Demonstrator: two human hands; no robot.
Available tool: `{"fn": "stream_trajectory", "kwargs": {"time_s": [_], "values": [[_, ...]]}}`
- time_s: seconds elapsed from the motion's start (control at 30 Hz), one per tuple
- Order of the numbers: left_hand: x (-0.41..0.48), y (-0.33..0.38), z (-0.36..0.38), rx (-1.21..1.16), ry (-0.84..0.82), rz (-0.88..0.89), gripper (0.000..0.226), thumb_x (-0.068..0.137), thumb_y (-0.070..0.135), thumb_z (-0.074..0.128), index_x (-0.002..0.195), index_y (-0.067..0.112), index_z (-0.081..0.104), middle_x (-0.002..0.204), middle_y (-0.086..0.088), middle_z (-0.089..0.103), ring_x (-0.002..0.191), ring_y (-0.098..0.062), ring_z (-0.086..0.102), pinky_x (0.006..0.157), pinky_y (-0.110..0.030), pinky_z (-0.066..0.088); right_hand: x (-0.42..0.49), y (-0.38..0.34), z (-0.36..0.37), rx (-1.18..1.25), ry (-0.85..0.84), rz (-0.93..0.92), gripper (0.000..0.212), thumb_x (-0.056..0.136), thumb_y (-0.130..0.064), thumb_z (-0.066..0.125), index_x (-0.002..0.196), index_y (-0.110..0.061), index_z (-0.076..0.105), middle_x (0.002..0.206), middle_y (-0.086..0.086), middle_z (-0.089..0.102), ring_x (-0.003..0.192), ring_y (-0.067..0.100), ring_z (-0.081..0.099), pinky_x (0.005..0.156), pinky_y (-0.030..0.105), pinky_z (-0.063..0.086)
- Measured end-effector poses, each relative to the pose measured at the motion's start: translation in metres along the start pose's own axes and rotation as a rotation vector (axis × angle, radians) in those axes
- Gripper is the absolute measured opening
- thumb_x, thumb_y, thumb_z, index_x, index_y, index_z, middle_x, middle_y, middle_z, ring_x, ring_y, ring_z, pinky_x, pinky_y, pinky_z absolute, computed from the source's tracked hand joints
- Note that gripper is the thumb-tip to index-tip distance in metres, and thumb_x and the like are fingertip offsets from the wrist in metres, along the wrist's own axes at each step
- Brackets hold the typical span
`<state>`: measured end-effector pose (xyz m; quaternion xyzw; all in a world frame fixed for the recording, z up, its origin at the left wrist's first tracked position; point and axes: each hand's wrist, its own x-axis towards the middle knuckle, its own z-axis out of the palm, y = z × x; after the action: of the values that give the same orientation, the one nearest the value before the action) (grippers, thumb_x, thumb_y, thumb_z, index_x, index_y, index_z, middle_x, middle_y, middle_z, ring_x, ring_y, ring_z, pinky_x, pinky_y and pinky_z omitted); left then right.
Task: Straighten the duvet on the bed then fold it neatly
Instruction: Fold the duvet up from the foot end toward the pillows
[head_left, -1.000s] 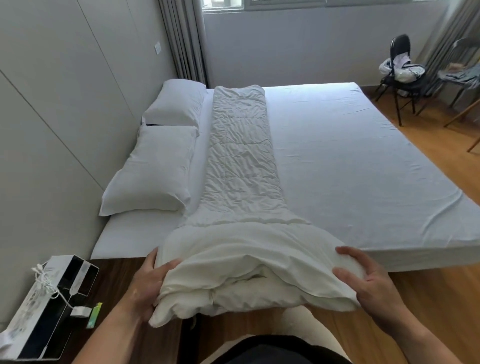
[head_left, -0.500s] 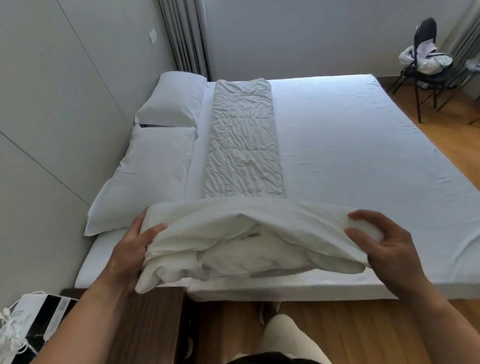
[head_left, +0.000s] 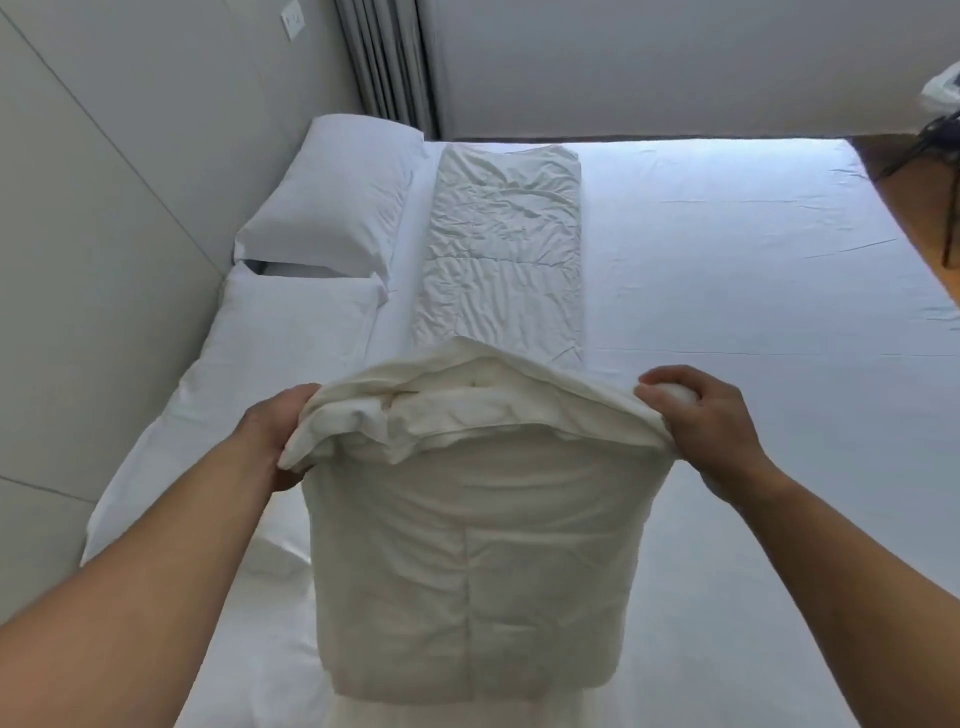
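Cream, soft quilted cotton fills the near view: the folded end of the long narrow cream duvet, stitched in padded squares and creased, hangs from a bunched layered edge; the left hand is clenched on that edge's left corner, the right hand closed on its right corner, both fists tight on cloth; beyond, the duvet's wrinkled strip lies flat along the smooth white-sheeted bed; two plump white rectangular pillows rest just beside it, against the pale panelled wall.

Bedroom: bed, pillows, curtain
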<state>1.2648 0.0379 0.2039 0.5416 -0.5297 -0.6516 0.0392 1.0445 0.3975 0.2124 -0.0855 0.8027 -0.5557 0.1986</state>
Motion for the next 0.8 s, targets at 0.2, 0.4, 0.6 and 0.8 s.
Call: {"fn": "stream_trajectory", "kwargs": {"time_s": [0.2, 0.4, 0.6, 0.8], "values": [[0.130, 0.030, 0.055, -0.150, -0.030, -0.209, 0.018, 0.086, 0.019, 0.066, 0.101, 0.012, 0.070, 0.093, -0.011, 0.071, 0.086, -0.024, 0.067, 0.073, -0.032, 0.059, 0.139, 0.034, 0.048, 0.082, -0.109, 0.213, 0.028, 0.093, -0.039, 0.066, 0.120, -0.030, 0.066, 0.108, 0.000, 0.073, 0.096, 0.021, 0.074, 0.081, 0.036, 0.054], [0.230, -0.045, 0.098, 0.217, 0.186, 0.014, 0.063, 0.089, 0.049, 0.063, 0.144, 0.031, 0.039, 0.129, -0.012, 0.058, 0.108, -0.032, 0.061, 0.096, -0.046, 0.052, 0.179, 0.132, 0.105, -0.346, -0.402, 0.261, 0.088, 0.088, -0.047, 0.072, 0.157, -0.041, 0.018, 0.141, -0.004, 0.058, 0.129, 0.017, 0.055, 0.110, 0.039, 0.043], [0.320, -0.068, 0.104, 0.963, 0.188, 0.168, 0.115, 0.064, 0.086, 0.061, 0.154, 0.045, 0.002, 0.159, -0.012, 0.021, 0.142, -0.036, 0.032, 0.111, -0.049, 0.033, 0.214, 0.195, 0.166, -0.687, -0.124, 0.038, 0.091, 0.072, -0.078, 0.063, 0.151, -0.045, 0.031, 0.161, -0.005, 0.017, 0.149, 0.022, 0.019, 0.121, 0.038, 0.022], [0.341, -0.054, 0.136, 0.636, 0.067, 0.479, 0.060, 0.077, 0.051, 0.076, 0.131, 0.041, 0.050, 0.120, 0.004, 0.065, 0.107, -0.022, 0.060, 0.089, -0.035, 0.046, 0.244, 0.229, 0.185, -0.641, 0.011, 0.279, 0.087, 0.067, -0.085, 0.058, 0.142, -0.050, 0.032, 0.151, 0.004, 0.036, 0.133, 0.031, 0.044, 0.108, 0.045, 0.041]]}}
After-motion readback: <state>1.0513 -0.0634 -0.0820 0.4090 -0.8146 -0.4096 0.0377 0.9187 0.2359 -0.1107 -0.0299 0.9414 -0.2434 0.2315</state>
